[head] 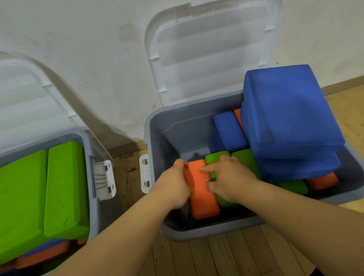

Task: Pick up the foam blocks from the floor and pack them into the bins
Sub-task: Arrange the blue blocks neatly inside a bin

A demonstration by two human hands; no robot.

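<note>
An orange foam block [200, 193] stands on edge in the front left of the right grey bin [154, 127]. My left hand [174, 186] grips its left side and my right hand [230, 177] presses on its right side, over a green block [216, 159]. Big blue blocks [288, 116] are stacked at the bin's right, with another orange block [321, 181] under them. The left grey bin [88, 149] holds large green blocks [29, 197] over orange and blue ones.
Both bins stand against a white wall with their clear lids [213, 48] leaning open on it. White latches [104, 178] face the narrow gap between the bins. Wooden floor [219, 261] lies in front and to the right.
</note>
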